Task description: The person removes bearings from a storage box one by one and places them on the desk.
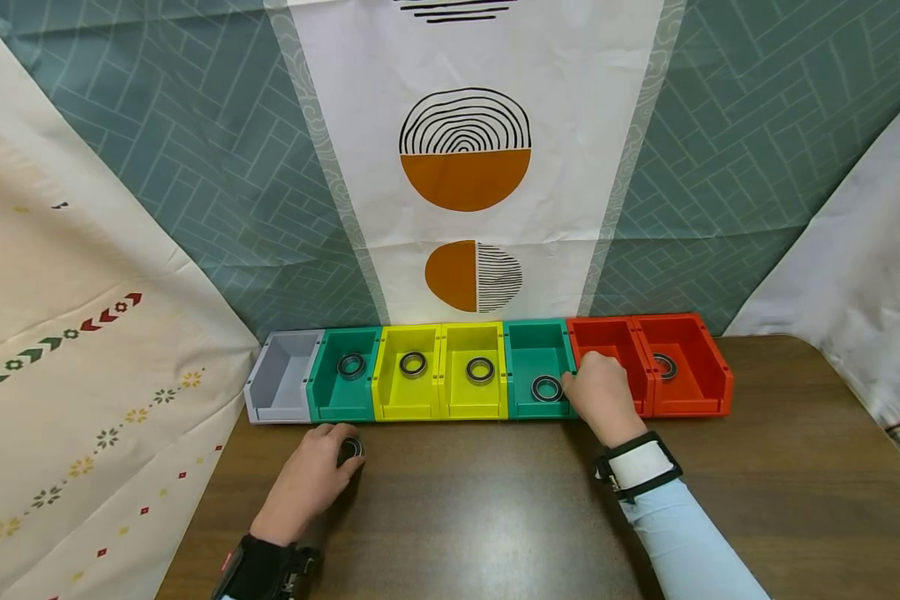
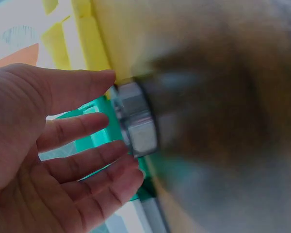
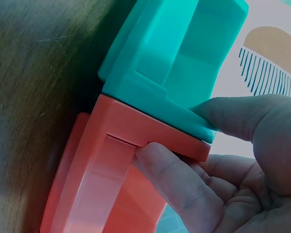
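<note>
My left hand (image 1: 311,475) grips a ball bearing (image 1: 350,451) by its rim, just in front of the left green bin (image 1: 330,408). The left wrist view shows this bearing (image 2: 136,119) edge-on at the thumb and fingertips. My right hand (image 1: 602,396) pinches the adjoining side walls of the right green bin (image 3: 160,109) and a red bin (image 3: 121,124). Its thumb lies on the green side and its fingers reach into the red bin. Another bearing (image 1: 547,388) lies in that green bin, beside the hand. The hand hides part of the red bin.
Bins stand side by side along the back of the wooden table (image 1: 480,508), with a grey bin (image 1: 281,379) at the left end. Single bearings lie in the left green bin, both yellow bins (image 1: 461,342) and the far-right red bin (image 1: 693,375). Patterned cloth hangs behind.
</note>
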The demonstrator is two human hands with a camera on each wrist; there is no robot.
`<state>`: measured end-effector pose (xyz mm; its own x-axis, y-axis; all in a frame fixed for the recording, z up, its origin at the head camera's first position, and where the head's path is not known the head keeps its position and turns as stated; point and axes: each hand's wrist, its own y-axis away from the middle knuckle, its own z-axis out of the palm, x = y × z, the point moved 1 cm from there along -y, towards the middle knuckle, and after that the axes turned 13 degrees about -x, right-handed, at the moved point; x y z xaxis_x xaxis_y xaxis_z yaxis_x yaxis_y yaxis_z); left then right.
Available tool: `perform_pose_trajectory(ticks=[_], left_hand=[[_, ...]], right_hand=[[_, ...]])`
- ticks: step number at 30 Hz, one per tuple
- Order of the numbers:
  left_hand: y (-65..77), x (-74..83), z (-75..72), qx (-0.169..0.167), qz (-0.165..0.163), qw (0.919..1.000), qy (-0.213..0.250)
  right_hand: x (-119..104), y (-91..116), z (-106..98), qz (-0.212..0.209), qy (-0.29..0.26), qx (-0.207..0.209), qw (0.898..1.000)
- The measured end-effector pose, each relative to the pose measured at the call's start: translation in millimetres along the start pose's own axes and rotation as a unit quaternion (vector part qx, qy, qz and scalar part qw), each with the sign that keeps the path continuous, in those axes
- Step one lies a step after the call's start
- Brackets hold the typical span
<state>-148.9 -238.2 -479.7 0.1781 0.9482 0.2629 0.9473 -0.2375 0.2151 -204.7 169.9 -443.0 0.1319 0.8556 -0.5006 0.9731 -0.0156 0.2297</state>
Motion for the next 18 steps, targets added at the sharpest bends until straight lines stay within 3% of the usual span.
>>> perform_pose_trajectory(ticks=[10, 18], left_hand=[[-4.1, 6.6, -29.4, 0.108, 0.022, 0.9939, -0.002], [-17.5, 11.9, -45.4, 0.16, 0.041, 0.9862, -0.007]], right_hand=[[0.0, -2.2, -3.6, -0.001, -0.008, -0.005, 1.0], [0.3, -5.3, -3.9, 0.002, -0.008, -0.013, 1.0]])
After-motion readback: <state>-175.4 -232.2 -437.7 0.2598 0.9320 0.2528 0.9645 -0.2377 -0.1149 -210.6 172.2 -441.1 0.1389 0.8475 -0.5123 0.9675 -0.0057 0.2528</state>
